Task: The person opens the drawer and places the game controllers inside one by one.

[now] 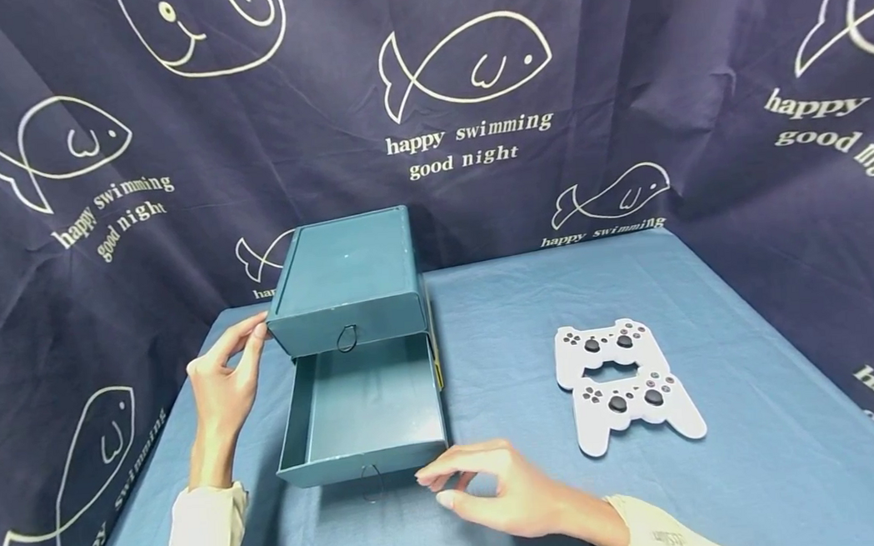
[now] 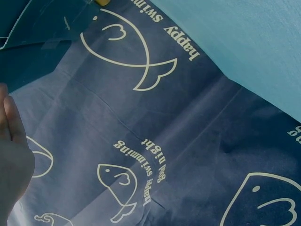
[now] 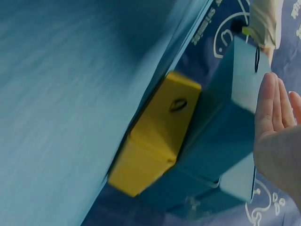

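Observation:
A teal drawer unit (image 1: 346,258) stands on the blue-covered table. Its middle teal drawer (image 1: 373,406) is pulled well out, and its inside shows bare. My left hand (image 1: 225,374) touches the unit's front left corner with its fingertips. In the left wrist view only part of the left hand (image 2: 16,155) shows, at the left edge. Beside the pulled-out drawer's front right corner is my right hand (image 1: 498,486), fingers fairly straight and holding nothing. The right wrist view shows the right hand (image 3: 277,127) by that drawer; whether it touches the drawer I cannot tell.
Two white game controllers (image 1: 636,407) lie on the table (image 1: 500,327) to the right, one overlapping the other. Beneath the teal drawers is a yellow drawer (image 3: 160,127) with a dark loop pull. A dark blue fish-print cloth (image 1: 470,196) hangs behind and at the sides.

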`<move>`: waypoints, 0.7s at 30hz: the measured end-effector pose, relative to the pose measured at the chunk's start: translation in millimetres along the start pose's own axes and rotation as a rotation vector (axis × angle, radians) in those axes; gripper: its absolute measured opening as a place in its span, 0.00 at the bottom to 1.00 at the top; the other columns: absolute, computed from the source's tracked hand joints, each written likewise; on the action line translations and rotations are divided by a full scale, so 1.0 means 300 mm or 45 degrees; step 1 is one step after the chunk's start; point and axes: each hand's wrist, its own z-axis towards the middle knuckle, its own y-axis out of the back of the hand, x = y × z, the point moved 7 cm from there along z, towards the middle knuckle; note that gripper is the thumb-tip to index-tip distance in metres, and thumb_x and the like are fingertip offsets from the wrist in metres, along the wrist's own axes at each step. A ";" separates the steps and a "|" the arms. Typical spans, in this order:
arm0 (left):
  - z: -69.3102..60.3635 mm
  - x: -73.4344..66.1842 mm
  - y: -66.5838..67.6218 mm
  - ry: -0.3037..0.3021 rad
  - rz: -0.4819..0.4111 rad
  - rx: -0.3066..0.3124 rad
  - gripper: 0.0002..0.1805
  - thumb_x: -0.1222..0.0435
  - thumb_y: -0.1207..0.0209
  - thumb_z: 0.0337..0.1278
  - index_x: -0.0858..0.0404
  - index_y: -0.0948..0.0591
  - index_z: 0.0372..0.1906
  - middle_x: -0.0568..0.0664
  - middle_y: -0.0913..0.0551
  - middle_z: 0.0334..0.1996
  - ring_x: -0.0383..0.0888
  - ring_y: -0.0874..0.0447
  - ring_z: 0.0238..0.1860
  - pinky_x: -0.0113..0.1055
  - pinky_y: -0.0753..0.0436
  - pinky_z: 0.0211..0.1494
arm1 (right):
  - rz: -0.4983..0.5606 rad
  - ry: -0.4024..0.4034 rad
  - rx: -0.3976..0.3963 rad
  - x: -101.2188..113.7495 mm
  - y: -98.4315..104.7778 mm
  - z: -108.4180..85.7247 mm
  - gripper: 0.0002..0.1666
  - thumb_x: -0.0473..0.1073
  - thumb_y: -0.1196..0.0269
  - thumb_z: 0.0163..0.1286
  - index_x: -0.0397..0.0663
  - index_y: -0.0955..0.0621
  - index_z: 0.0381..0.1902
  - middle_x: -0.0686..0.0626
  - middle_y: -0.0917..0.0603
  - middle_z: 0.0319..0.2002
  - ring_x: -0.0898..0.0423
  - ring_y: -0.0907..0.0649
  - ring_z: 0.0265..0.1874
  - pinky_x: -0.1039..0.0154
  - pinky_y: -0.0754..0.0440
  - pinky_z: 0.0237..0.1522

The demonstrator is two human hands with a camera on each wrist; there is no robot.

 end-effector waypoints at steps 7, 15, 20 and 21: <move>-0.001 0.002 0.000 -0.004 0.005 0.008 0.13 0.76 0.35 0.64 0.67 0.11 0.51 0.61 0.10 0.36 0.17 0.18 0.42 0.18 0.26 0.49 | -0.146 -0.008 -0.152 0.005 0.142 -0.053 0.23 0.22 0.34 0.63 0.37 0.16 0.56 0.43 0.11 0.46 0.51 0.11 0.42 0.62 0.15 0.39; 0.001 0.003 0.001 -0.015 -0.003 0.001 0.12 0.76 0.34 0.64 0.67 0.11 0.51 0.62 0.10 0.35 0.18 0.18 0.42 0.18 0.26 0.47 | -0.322 -0.323 -0.378 -0.007 0.369 -0.135 0.22 0.21 0.35 0.64 0.38 0.15 0.54 0.46 0.11 0.48 0.54 0.11 0.45 0.64 0.17 0.42; 0.004 0.009 0.001 -0.026 -0.013 -0.015 0.12 0.78 0.34 0.62 0.69 0.11 0.49 0.62 0.10 0.33 0.17 0.18 0.40 0.18 0.28 0.46 | -0.368 -0.351 -0.533 0.004 0.496 -0.194 0.23 0.15 0.38 0.62 0.27 0.17 0.55 0.41 0.11 0.47 0.58 0.12 0.45 0.69 0.19 0.45; 0.004 0.010 0.001 -0.027 -0.011 -0.017 0.12 0.78 0.34 0.62 0.70 0.11 0.48 0.63 0.10 0.33 0.17 0.19 0.40 0.18 0.28 0.46 | -0.359 -0.333 -0.568 0.006 0.520 -0.208 0.23 0.14 0.40 0.61 0.25 0.18 0.55 0.39 0.11 0.47 0.58 0.12 0.45 0.69 0.19 0.45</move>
